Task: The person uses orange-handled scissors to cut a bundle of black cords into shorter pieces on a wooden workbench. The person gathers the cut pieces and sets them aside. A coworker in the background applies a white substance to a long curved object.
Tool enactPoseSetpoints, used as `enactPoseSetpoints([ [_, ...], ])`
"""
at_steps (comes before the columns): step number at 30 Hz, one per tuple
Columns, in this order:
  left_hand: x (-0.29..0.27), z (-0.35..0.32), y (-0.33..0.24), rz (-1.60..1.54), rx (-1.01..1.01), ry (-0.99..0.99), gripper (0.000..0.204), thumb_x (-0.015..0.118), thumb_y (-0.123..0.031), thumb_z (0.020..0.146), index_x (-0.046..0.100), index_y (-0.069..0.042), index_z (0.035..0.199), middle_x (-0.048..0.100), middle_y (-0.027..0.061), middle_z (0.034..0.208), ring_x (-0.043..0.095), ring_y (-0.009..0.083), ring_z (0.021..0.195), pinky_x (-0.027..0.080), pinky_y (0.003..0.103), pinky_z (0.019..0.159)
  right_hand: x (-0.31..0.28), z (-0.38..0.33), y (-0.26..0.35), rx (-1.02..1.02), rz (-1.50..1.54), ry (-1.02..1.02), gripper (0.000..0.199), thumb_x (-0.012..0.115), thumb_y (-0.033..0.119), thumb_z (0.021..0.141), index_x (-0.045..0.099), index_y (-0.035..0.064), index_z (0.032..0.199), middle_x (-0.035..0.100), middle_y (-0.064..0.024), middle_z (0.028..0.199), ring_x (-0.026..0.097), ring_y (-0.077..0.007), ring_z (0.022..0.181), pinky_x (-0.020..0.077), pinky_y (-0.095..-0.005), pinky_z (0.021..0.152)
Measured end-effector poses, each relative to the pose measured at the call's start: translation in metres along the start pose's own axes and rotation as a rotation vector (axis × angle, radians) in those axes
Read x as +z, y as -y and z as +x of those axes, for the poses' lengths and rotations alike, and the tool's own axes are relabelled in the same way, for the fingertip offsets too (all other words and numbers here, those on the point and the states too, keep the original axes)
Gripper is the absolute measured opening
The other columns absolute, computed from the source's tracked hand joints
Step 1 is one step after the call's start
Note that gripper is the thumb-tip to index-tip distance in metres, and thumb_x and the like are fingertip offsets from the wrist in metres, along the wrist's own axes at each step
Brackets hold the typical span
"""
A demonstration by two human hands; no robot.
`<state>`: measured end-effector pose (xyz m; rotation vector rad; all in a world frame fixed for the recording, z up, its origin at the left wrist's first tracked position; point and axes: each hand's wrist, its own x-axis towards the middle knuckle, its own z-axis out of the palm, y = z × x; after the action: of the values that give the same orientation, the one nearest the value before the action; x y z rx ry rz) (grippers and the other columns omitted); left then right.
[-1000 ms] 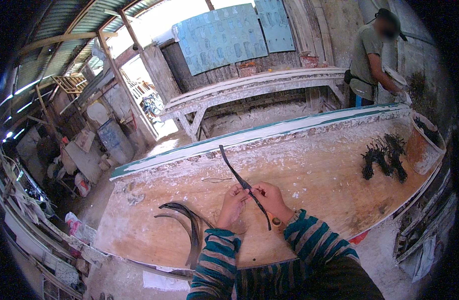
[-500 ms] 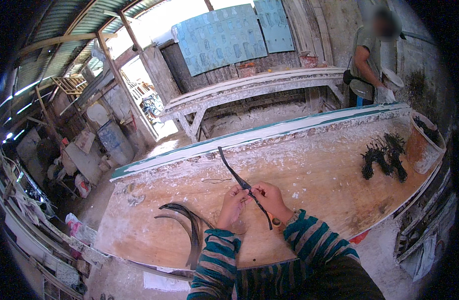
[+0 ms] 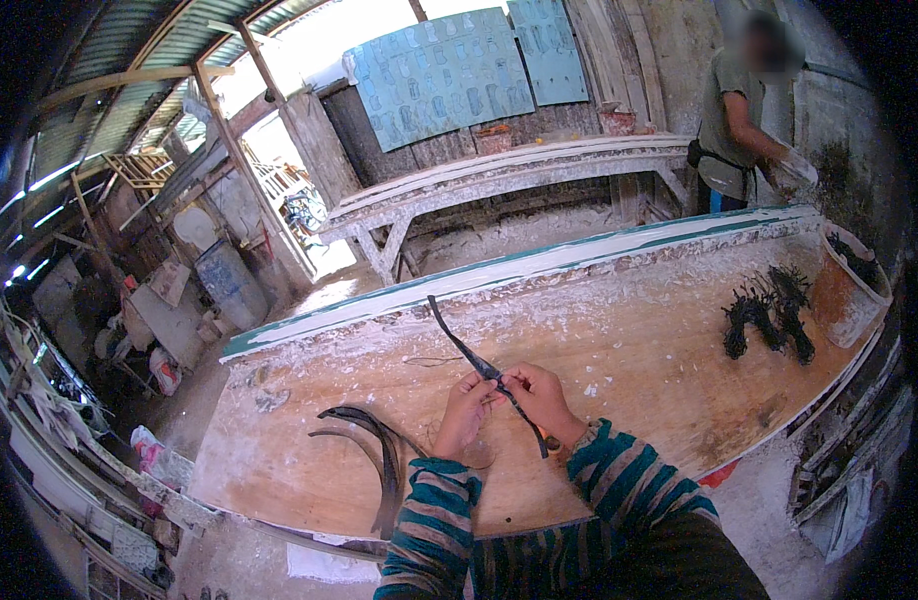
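Observation:
A long, thin black strip (image 3: pixel 453 335) slants across the middle of the worktable, held up in both of my hands. My left hand (image 3: pixel 466 415) pinches it near its middle, where it looks thicker. Right beside it, my right hand (image 3: pixel 543 396) has its fingers closed on the same part. The strip's lower end hangs past my right fingers, near a small orange-yellow thing (image 3: pixel 551 442) partly hidden by that hand. Several curved black strips (image 3: pixel 384 450) lie bunched on the table left of my left forearm. A fine dark thread (image 3: pixel 434 361) rests beyond my hands.
The wooden worktable (image 3: pixel 659 370) carries white flakes and a white-and-teal raised far edge (image 3: pixel 539 252). Black knotted bundles (image 3: pixel 769 315) lie at right beside a dusty bucket (image 3: pixel 851 290). Behind stands a white-smeared bench (image 3: pixel 529 165). A person (image 3: pixel 734 130) stands at far right.
The strip's far end has swung slightly left while both hands keep nearly the same place. At far right the other person has shifted, and the pale container is no longer seen in their hands.

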<state>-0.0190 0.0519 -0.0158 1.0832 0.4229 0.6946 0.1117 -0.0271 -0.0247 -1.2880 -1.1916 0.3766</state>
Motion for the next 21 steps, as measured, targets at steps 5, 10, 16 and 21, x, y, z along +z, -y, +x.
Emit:
enactPoseSetpoints([
  [5, 0.0010, -0.0008, -0.0005, -0.005, 0.001, -0.012, 0.012, 0.052, -0.007, 0.085, 0.058, -0.003, 0.095, 0.062, 0.0051, 0.090, 0.059, 0.0130, 0.076, 0.050, 0.027, 0.073, -0.0002, -0.0001, 0.0022, -0.041, -0.037, 0.003, 0.006, 0.056, 0.005, 0.084, 0.060, -0.0005, 0.085, 0.059, -0.0024, 0.068, 0.050, -0.0052, 0.059, 0.0406, -0.0219, 0.052],
  [10, 0.0022, -0.0017, -0.0018, 0.010, 0.000, -0.015, 0.012, 0.051, -0.007, 0.085, 0.058, -0.002, 0.094, 0.062, 0.0068, 0.092, 0.060, 0.0146, 0.078, 0.050, 0.028, 0.074, -0.0008, 0.0000, 0.0022, -0.027, -0.029, -0.003, 0.012, 0.059, 0.015, 0.082, 0.060, 0.0026, 0.084, 0.061, -0.0111, 0.072, 0.058, -0.0201, 0.060, 0.0448, -0.0312, 0.055],
  [16, 0.0030, -0.0018, -0.0014, 0.030, -0.002, -0.039, 0.010, 0.054, -0.008, 0.084, 0.058, -0.003, 0.091, 0.062, 0.0057, 0.089, 0.060, 0.0143, 0.076, 0.050, 0.028, 0.074, -0.0016, -0.0005, 0.0036, -0.028, -0.038, -0.021, 0.013, 0.059, 0.015, 0.082, 0.061, 0.0029, 0.086, 0.062, -0.0112, 0.074, 0.059, -0.0201, 0.062, 0.0455, -0.0310, 0.056],
  [21, 0.0049, -0.0025, -0.0030, 0.048, -0.019, -0.066, 0.009, 0.055, -0.008, 0.084, 0.058, -0.004, 0.091, 0.062, 0.0048, 0.087, 0.060, 0.0138, 0.074, 0.050, 0.027, 0.073, -0.0021, -0.0004, 0.0036, -0.014, -0.029, -0.015, 0.013, 0.059, 0.015, 0.082, 0.061, 0.0030, 0.087, 0.062, -0.0116, 0.075, 0.060, -0.0204, 0.063, 0.0460, -0.0308, 0.057],
])
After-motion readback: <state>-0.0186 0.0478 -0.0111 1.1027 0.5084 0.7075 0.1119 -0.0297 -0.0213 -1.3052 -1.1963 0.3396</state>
